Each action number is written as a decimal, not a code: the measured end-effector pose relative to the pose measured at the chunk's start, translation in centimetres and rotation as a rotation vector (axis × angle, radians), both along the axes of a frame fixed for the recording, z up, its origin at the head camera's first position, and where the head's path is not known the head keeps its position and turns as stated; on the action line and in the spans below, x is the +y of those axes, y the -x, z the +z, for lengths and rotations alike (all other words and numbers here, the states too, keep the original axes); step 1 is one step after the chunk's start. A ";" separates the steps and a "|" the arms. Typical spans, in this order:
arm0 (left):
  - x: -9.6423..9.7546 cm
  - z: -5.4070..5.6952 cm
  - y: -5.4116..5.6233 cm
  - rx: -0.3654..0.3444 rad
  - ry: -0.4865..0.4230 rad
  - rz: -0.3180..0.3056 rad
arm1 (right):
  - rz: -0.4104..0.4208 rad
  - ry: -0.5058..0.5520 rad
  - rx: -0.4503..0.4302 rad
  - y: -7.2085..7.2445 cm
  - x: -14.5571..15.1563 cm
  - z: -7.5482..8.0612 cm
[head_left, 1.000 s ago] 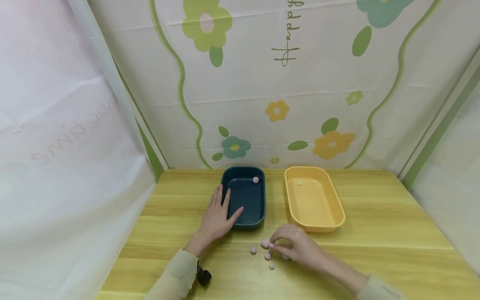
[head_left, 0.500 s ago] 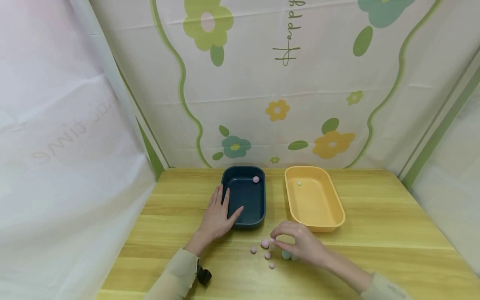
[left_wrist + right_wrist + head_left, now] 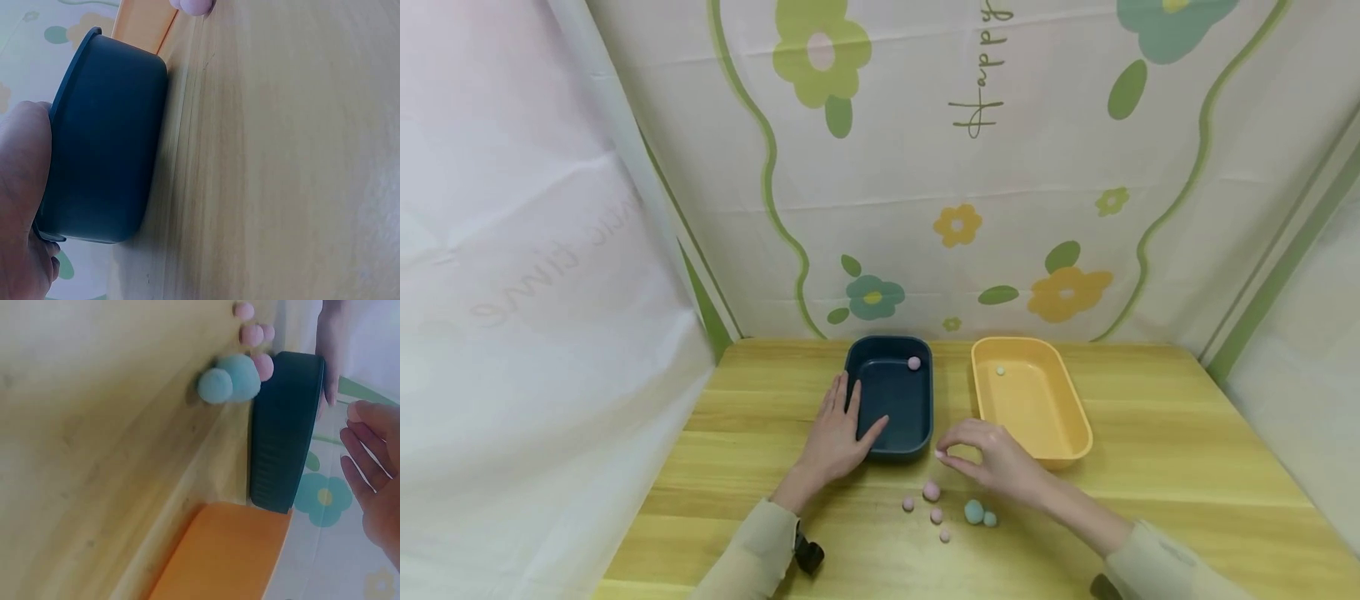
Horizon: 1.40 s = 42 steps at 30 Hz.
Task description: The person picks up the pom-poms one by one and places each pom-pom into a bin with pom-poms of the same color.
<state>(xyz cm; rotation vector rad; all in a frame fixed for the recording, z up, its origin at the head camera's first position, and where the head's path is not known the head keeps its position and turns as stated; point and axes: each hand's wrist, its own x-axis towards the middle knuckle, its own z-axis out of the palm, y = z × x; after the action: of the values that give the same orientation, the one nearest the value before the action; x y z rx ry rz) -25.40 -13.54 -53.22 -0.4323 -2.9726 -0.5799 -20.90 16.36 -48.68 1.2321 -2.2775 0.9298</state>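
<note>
My left hand (image 3: 835, 439) rests on the left rim of the dark blue tray (image 3: 930, 400), fingers spread and thumb reaching over the near end. A pink pom-pom (image 3: 913, 363) lies at that tray's far right. Between thumb and forefinger, my right hand (image 3: 1003, 460) pinches a very small pink pom-pom (image 3: 939, 454), mostly hidden by the fingertips. It is above the table, close to the tray's near right corner. Several pink pom-poms, among them a larger one (image 3: 931, 491), lie on the table below. A large teal pom-pom (image 3: 973, 512) touches a smaller teal one (image 3: 990, 519).
Right of the dark blue tray stands a yellow tray (image 3: 1078, 408), with one tiny pale green pom-pom (image 3: 1000, 372) inside. The wooden table (image 3: 760, 392) ends at a flower-printed cloth (image 3: 895, 167) behind the trays. More white cloth hangs at both sides.
My right hand has lifted the small pink pom-pom up and away from the group, towards the dark blue tray, uncovering the teal pom-poms. The left hand has stayed on the tray.
</note>
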 end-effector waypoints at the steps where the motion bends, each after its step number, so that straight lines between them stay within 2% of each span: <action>1: 0.0 -0.1 0.0 -0.003 0.004 0.001 | -0.001 -0.001 -0.001 0.2 -0.1 0.0; 9: 0.0 -0.2 0.0 0.023 -0.015 0.000 | -0.043 -0.032 -0.006 1.8 -0.6 0.5; 13: 0.0 -0.2 0.1 0.013 0.000 0.000 | -0.063 -0.047 -0.023 2.3 -0.7 0.7; 22: 0.1 -0.1 0.1 0.023 -0.013 0.004 | -0.132 -0.069 -0.140 4.0 -0.9 1.0; 28: 0.0 -0.4 -0.1 0.043 -0.074 -0.010 | -0.183 -0.067 -0.224 5.1 -1.4 1.0; 31: -0.1 -0.5 -0.1 0.056 -0.094 -0.016 | -0.203 -0.077 -0.228 5.8 -1.8 0.9; 42: -0.1 -0.2 0.2 0.010 0.002 -0.002 | -0.228 -0.078 -0.208 8.2 -2.8 0.6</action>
<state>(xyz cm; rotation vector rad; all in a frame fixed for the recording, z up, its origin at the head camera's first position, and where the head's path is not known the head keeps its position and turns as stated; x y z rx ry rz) -25.57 -13.64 -53.41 -0.4365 -2.9643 -0.5726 -29.06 13.52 -48.07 0.9156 -2.5737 0.9293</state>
